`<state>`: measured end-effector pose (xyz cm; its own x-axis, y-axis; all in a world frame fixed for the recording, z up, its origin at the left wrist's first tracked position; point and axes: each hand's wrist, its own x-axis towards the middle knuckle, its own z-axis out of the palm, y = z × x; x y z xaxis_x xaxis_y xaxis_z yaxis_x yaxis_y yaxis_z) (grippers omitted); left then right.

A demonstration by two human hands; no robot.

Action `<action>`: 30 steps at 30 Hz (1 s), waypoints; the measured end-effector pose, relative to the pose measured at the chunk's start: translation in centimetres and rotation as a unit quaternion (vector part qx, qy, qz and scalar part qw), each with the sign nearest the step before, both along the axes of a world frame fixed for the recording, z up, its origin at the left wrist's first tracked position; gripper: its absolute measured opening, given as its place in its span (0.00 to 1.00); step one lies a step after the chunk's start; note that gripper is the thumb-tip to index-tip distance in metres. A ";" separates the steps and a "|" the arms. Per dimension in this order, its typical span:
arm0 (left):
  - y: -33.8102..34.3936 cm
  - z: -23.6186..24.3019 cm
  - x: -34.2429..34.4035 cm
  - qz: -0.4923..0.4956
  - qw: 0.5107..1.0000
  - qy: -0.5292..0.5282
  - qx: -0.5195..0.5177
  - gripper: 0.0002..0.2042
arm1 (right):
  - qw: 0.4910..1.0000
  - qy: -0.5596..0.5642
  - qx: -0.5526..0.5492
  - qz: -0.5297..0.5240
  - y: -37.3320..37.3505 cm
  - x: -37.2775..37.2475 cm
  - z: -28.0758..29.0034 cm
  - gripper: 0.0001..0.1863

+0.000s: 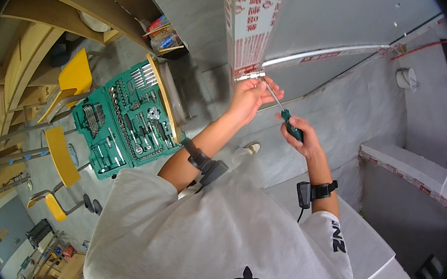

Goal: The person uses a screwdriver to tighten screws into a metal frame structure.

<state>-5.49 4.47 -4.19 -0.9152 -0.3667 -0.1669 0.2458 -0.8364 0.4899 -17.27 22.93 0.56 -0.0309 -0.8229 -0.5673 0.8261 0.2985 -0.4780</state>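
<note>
Grey concrete walls and floor surround a white column wrapped in red-printed film. At its lower end sits a small metal bracket, and the left hand presses against it, fingers curled loosely about the fitting. The right hand has its grip closed round a green-handled screwdriver (shaft angled up to the bracket). An open green socket set lies on the floor beside yellow stools, well apart.

Red-and-white post blocks passage at 12 o'clock; open tool case obstructs 9 o'clock; grey wall toward 2 o'clock leaves free room.
</note>
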 end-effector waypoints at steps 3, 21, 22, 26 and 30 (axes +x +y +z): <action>0.9 0.9 -0.6 0.070 0.994 -0.077 -0.021 0.08 | 0.951 0.274 0.109 -0.094 -0.2 2.7 0.2 0.23; 2.2 3.1 -1.7 0.225 0.963 -0.149 -0.018 0.08 | 0.976 0.215 -0.043 -0.011 0.8 0.3 1.8 0.23; 2.0 3.2 -1.8 0.234 0.957 -0.169 -0.019 0.07 | 0.975 0.219 -0.045 -0.010 0.8 0.4 1.8 0.22; 2.8 4.2 -2.3 0.233 0.949 -0.206 -0.045 0.09 | 0.971 0.236 -0.046 -0.014 0.7 0.6 1.4 0.18; 3.8 4.1 -1.2 0.173 0.980 -0.095 0.001 0.12 | 0.972 0.228 -0.064 -0.001 0.8 0.5 2.0 0.19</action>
